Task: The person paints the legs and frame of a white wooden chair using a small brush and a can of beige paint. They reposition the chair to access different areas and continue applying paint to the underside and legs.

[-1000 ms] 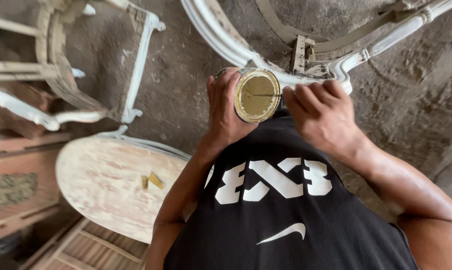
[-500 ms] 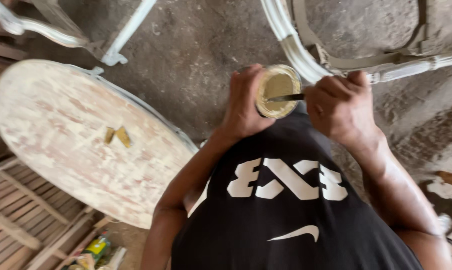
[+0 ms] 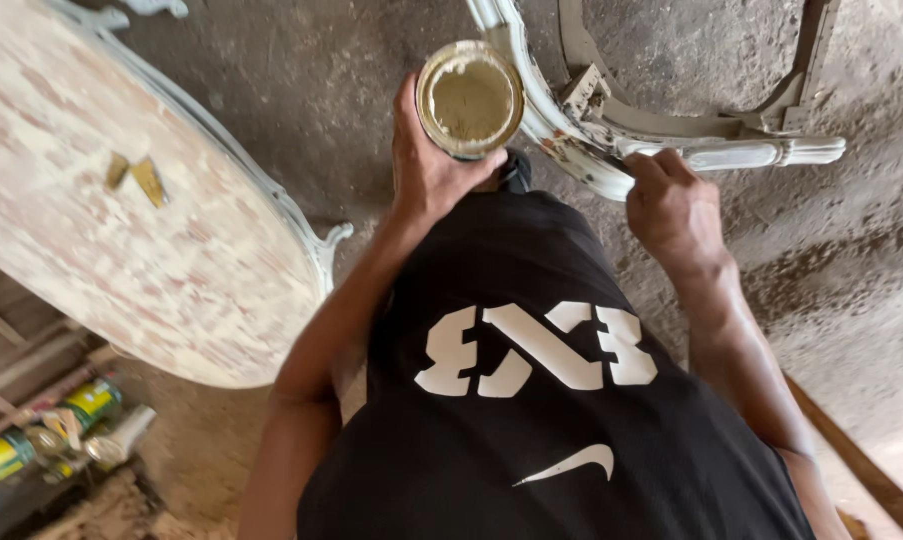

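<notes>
From the head camera, an open tin (image 3: 469,98) of beige paste is gripped around its side by the left hand (image 3: 426,170), held over the floor just beside a pale chair frame (image 3: 611,150). The right hand (image 3: 671,205) is closed against the frame's rail; whether anything is pinched cannot be told. The tin could be tipped and paste spilled if that one-handed grip loosened
</notes>
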